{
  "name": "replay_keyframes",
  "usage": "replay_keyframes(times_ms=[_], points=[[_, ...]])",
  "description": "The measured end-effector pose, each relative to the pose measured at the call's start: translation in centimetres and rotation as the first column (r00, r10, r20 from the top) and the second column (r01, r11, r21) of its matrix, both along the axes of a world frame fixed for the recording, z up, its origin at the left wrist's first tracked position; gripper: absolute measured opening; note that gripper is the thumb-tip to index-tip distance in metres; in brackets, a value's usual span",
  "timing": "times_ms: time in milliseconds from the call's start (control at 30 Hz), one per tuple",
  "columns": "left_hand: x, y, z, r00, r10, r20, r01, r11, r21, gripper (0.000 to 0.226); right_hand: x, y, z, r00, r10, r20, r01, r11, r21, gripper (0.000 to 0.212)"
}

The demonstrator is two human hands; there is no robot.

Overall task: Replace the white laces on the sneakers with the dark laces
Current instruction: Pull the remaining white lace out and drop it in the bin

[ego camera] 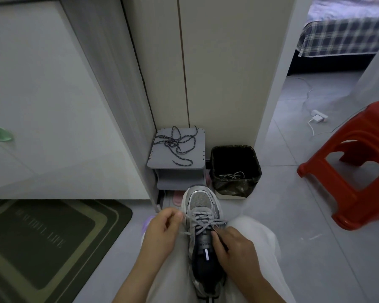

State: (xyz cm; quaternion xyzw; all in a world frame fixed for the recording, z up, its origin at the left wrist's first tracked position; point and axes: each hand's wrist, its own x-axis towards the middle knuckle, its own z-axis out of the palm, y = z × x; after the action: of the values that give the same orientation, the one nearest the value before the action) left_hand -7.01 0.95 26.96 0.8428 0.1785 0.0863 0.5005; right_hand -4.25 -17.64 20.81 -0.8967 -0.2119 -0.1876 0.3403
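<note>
We are holding a grey sneaker (pixel 202 206) on our lap, toe pointing away towards the wall. Our left hand (pixel 162 232) is pinching a strand of the white lace (pixel 202 220) between thumb and forefinger, the other fingers curled in, and the strand is running taut from the eyelets out to the left. Our right hand (pixel 234 248) is gripping the sneaker beside its dark tongue, fingers curled against the upper. The dark laces (pixel 175 143) are lying in a loose tangle on top of the small grey shelf (pixel 158 160) against the wall, well apart from the shoe. Beside the shelf, a black-lined bin (pixel 256 162) is holding a loose pale lace (pixel 232 176).
</note>
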Motion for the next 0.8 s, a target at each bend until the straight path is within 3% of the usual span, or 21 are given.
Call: replay_keyframes(times_ms=[100,167,267,333,400,467,533,667,800], points=[[-0.7,-0.8,0.2,0.978,-0.128,-0.167,0.124,0.992,-0.034,0.016,0.0,0.0,-0.2,1.000,-0.010,0.012,0.010,1.000,-0.013,0.031],[-1.4,-1.4,-0.4,0.965,-0.199,-0.168,0.202,0.979,0.002,0.008,0.0,0.0,-0.2,1.000,-0.011,0.011,0.011,1.000,-0.009,0.031],[-1.5,-1.3,-1.3,0.990,-0.093,-0.111,0.109,0.981,0.157,0.037,-0.1,0.1,0.0,1.000,-0.009,0.013,0.009,1.000,-0.017,0.031],[-1.1,-0.9,-0.9,0.997,-0.026,-0.073,0.042,0.973,0.227,0.040,-0.1,0.1,0.1,1.000,-0.004,0.015,0.004,1.000,-0.011,0.030],[-0.5,-0.2,-0.3,0.996,0.087,0.007,-0.087,0.988,0.128,0.034,-0.1,0.0,0.1,1.000,-0.001,0.014,0.001,1.000,0.001,0.029],[-0.1,0.3,0.2,0.972,0.233,0.015,-0.231,0.969,-0.088,0.030,-0.1,0.0,0.0,1.000,-0.005,0.022,0.005,1.000,0.008,0.029],[0.0,0.2,-0.2,0.966,0.257,-0.020,-0.257,0.950,-0.175,0.027,0.0,0.1,0.0,1.000,-0.007,0.031,0.006,1.000,0.020,0.029],[-0.9,-1.6,-1.7,0.977,-0.023,-0.211,0.052,0.990,0.131,0.041,-0.1,0.1,0.1,1.000,-0.008,0.019,0.008,1.000,0.017,0.029],[-1.1,-2.3,-1.7,0.993,0.005,-0.114,0.034,0.941,0.336,0.046,-0.1,0.1,0.1,1.000,-0.010,0.019,0.010,1.000,0.023,0.029]])
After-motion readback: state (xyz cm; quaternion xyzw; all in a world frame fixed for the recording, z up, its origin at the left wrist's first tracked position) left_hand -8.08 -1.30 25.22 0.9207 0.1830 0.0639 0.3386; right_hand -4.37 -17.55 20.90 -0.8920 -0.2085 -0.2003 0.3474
